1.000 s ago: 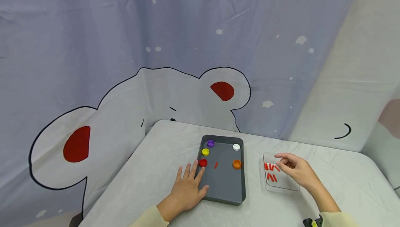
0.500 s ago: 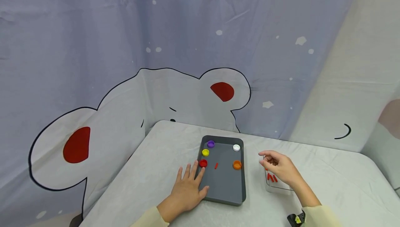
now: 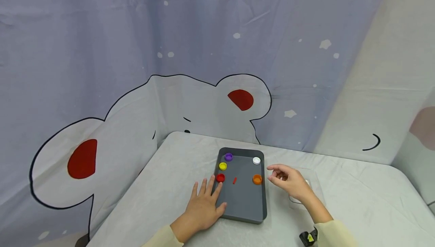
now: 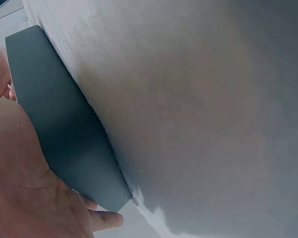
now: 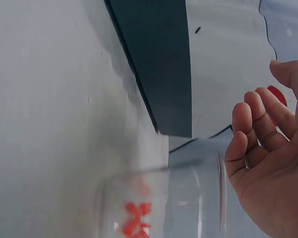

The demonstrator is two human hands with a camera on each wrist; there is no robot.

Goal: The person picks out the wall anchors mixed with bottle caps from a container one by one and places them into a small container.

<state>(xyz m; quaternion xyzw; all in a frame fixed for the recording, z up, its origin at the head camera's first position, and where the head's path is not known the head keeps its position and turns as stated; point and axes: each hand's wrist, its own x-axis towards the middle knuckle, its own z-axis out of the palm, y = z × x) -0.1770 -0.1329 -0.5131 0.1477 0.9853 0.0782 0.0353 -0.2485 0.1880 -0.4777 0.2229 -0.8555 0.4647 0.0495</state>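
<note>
My left hand (image 3: 202, 205) rests with straight, spread fingers on the near-left rim of a dark grey tray (image 3: 242, 205). In the tray, a small red stick (image 3: 235, 180) lies near a red round cup (image 3: 220, 178). Purple (image 3: 229, 157), yellow (image 3: 222, 166), white (image 3: 256, 160) and orange (image 3: 257, 179) cups also sit inside. My right hand (image 3: 291, 182) hovers just right of the tray, thumb and forefinger apart, fingers loosely bent; I see nothing held. Below and behind it is a clear plastic box (image 3: 317, 190), partly hidden. Red pieces (image 5: 136, 218) show inside it in the right wrist view.
A white cloth covers the table (image 3: 360, 190). Behind it hangs a curtain (image 3: 190, 31) with bear drawings. A black device (image 3: 308, 237) is at my right wrist, by the sleeve (image 3: 334, 233).
My right hand has moved left from above the clear box toward the tray's right edge, now hiding the red sticks in the head view. My left hand and the tray have stayed put.
</note>
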